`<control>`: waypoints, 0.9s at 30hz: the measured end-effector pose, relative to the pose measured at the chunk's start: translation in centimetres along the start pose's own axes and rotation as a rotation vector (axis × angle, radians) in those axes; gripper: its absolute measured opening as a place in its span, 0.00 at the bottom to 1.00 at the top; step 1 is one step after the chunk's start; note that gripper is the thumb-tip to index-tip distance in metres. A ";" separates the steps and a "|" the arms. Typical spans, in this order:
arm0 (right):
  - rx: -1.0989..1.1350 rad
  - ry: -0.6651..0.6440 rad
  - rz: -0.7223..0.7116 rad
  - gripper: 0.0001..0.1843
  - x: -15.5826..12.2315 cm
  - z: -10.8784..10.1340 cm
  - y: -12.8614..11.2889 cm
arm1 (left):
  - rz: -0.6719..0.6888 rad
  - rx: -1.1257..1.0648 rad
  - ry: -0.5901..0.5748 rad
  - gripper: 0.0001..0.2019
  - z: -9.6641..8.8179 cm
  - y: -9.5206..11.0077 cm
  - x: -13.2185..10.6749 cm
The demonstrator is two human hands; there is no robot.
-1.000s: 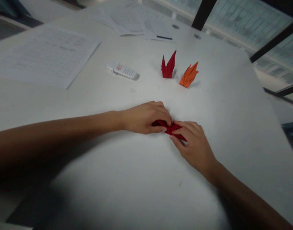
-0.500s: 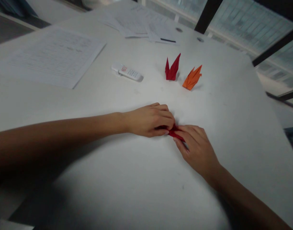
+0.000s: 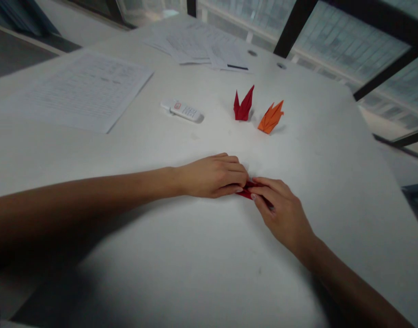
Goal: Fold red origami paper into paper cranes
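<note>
A red folded paper (image 3: pixel 245 194) lies low at the tabletop between my two hands, and most of it is covered by fingers. My left hand (image 3: pixel 217 176) is closed on its left part, knuckles up. From the right, my right hand (image 3: pixel 277 200) grips the other end between thumb and fingers. Beyond them stand a red origami crane (image 3: pixel 243 107) with upright points and an orange origami crane (image 3: pixel 271 118) to its right.
A white glue-like stick or tube (image 3: pixel 183 111) with a red mark lies left of the cranes. Printed sheets (image 3: pixel 82 91) spread at the left, with more papers (image 3: pixel 195 45) at the far edge of the white table (image 3: pixel 195 264). Windows (image 3: pixel 352 45) stand behind.
My right hand's fingers have shifted slightly along the red paper, and its thumb sits closer in. The whole view has tilted up a little; the cranes and tube stay in place.
</note>
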State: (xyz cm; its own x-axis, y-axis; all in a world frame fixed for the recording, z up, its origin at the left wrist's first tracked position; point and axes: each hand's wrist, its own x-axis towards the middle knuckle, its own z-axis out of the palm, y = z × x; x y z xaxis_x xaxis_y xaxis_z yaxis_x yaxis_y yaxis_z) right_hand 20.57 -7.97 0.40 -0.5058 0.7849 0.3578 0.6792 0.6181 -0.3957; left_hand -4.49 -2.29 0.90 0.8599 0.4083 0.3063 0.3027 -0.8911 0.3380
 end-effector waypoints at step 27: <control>0.055 -0.015 0.100 0.10 0.5 -0.4 0.2 | -0.098 -0.210 0.077 0.11 0.3 0.3 0.3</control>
State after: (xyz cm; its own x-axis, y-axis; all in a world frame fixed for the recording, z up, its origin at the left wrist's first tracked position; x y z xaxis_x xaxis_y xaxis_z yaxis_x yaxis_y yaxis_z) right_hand 20.66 -7.42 0.81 -0.4448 0.8432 0.3019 0.6965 0.5376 -0.4753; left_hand -4.01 -2.50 0.81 0.7944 0.5118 0.3270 0.2840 -0.7890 0.5449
